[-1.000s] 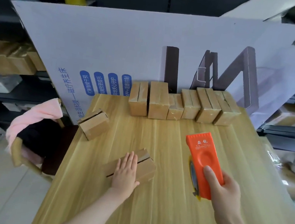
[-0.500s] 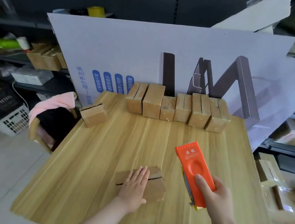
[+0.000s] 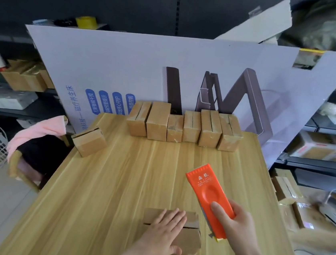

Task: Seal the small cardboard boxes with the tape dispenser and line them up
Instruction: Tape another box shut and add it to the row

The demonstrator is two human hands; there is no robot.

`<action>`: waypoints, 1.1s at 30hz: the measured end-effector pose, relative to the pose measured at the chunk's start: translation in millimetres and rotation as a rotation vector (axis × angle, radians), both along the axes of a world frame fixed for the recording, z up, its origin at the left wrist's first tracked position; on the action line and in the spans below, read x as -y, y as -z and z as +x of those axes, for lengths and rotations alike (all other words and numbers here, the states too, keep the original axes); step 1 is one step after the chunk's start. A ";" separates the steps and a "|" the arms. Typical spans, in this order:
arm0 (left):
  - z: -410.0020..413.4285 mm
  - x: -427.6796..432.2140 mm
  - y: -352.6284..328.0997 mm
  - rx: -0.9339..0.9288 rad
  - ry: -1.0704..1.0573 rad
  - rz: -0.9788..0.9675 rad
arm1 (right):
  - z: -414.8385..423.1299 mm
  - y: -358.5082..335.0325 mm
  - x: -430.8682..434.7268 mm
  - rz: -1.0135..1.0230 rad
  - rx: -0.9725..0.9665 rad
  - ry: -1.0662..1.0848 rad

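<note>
The tape dispenser [image 3: 207, 197] is pointing away, slightly left, gripped by the right hand [image 3: 239, 227]. The left hand [image 3: 163, 236] is lying flat on the box [image 3: 189, 241].

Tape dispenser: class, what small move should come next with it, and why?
Probably bring the tape dispenser, gripped by the right hand, leftwards onto the end of the near box. The left hand lies flat on that box, which looks untaped along its open slit, and the dispenser is just to its right.
</note>
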State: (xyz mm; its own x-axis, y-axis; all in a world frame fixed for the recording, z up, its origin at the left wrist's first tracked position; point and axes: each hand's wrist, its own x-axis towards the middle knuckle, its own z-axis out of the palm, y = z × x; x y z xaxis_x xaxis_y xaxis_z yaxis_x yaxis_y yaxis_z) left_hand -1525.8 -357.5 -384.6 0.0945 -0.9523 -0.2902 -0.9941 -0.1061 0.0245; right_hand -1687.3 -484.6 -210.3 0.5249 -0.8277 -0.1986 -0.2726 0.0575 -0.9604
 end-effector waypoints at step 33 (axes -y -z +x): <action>28.3 75.8 -209.8 -1.344 -1.023 -0.450 | -12.2 -37.5 30.4 -0.211 -0.219 -0.233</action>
